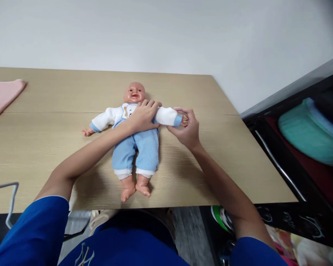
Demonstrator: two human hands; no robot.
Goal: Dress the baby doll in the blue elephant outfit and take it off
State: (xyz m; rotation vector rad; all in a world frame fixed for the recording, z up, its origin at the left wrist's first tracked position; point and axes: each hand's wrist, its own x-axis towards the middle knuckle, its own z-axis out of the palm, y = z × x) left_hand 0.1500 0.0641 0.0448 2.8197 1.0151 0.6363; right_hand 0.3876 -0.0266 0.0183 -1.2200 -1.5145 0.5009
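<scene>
A baby doll (137, 147) in a white top and light blue trousers lies on its back in the middle of the wooden table (44, 140), head toward the wall. My left hand (144, 115) lies across the doll's chest and shoulder, fingers curled over the white sleeve. My right hand (187, 127) pinches the blue cuff of the doll's outstretched arm at the wrist. The doll's other arm points left, free of both hands.
A pink cloth (2, 96) lies at the table's far left edge. A grey wire hanger (11, 201) pokes past the near left edge. A dark shelf unit (302, 155) with a teal folded item (310, 129) stands to the right. White wall behind.
</scene>
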